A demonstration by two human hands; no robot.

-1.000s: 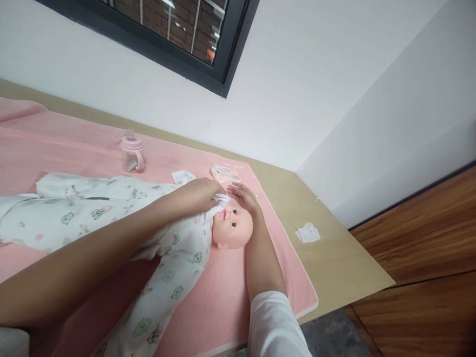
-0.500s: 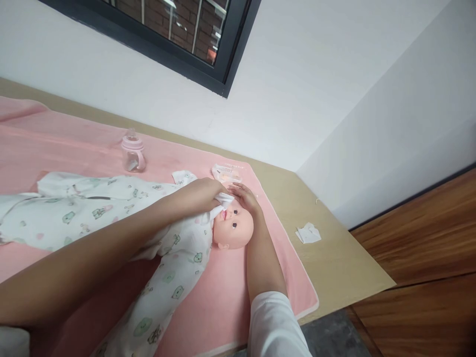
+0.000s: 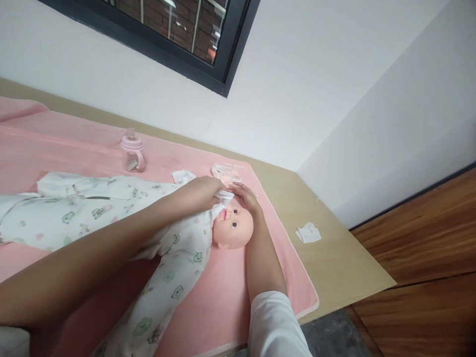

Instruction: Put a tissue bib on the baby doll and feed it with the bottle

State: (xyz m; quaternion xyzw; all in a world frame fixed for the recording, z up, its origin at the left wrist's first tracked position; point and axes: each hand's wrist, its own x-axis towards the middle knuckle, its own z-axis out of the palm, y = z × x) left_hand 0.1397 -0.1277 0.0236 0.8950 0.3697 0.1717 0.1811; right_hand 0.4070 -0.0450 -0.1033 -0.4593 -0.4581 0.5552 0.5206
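Left hand pinches white cloth; pink mat covers wooden table.

The doll's chin (under white cloth) is hidden.

Light wooden table against the white wall — covered largely by a pink blanket under the clasped cloth; crumpled white tissue on bare wood, well right of the grip.
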